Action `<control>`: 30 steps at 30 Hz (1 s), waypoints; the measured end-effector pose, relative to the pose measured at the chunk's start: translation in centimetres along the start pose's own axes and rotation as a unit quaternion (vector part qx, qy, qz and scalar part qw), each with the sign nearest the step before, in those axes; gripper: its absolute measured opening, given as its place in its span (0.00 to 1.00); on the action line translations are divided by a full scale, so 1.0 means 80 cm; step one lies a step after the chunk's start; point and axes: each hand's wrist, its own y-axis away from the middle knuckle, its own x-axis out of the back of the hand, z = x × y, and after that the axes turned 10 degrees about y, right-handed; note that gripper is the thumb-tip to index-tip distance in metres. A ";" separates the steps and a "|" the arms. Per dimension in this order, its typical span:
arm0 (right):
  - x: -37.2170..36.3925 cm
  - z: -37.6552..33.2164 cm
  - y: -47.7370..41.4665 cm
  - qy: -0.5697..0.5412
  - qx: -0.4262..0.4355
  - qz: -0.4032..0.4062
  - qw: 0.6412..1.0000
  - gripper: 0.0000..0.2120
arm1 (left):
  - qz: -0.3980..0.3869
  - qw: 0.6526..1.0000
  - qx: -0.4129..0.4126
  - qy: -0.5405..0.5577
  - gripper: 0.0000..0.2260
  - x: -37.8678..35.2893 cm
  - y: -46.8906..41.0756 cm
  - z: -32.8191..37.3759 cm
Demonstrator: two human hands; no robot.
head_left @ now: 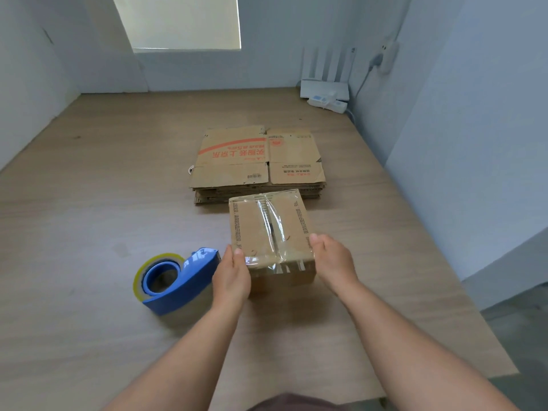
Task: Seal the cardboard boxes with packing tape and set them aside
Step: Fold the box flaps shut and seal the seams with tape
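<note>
The left hand (pixel 232 272) and right hand (pixel 333 259) grip the taped box (pixel 271 229) by its sides. A tape roller (pixel 175 280) sits just left of the box. Flat cardboard (pixel 258 158) lies behind it.

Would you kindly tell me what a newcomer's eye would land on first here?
The small box, sealed with shiny clear tape, sits at the centre, held between the left hand and right hand. A blue tape dispenser lies just left of it, and a stack of flattened boxes lies behind.
</note>
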 end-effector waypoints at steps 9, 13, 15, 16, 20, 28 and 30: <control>0.051 -0.007 -0.004 0.302 0.146 -0.050 0.941 0.48 | -0.100 0.934 -0.118 -0.321 0.39 0.024 0.003 0.027; 0.039 -0.014 -0.007 0.417 0.220 -0.015 0.882 0.46 | -0.071 0.843 -0.201 -0.494 0.38 0.022 -0.001 0.027; 0.037 -0.002 -0.016 0.419 0.268 -0.021 0.868 0.42 | -0.084 0.842 -0.199 -0.493 0.35 0.027 -0.006 0.021; 0.041 0.005 -0.019 0.406 0.291 -0.030 0.866 0.40 | -0.099 0.851 -0.200 -0.476 0.34 0.031 -0.007 0.017; 0.041 0.039 -0.022 0.285 0.395 -0.019 0.873 0.31 | -0.167 0.878 -0.197 -0.404 0.28 0.049 -0.006 0.012; -0.004 0.032 0.015 0.054 0.208 0.035 0.976 0.30 | -0.007 0.965 -0.147 -0.218 0.20 0.033 0.012 -0.006; -0.009 0.025 0.020 0.046 0.159 0.037 0.985 0.31 | 0.011 0.958 -0.152 -0.242 0.20 0.029 0.013 -0.006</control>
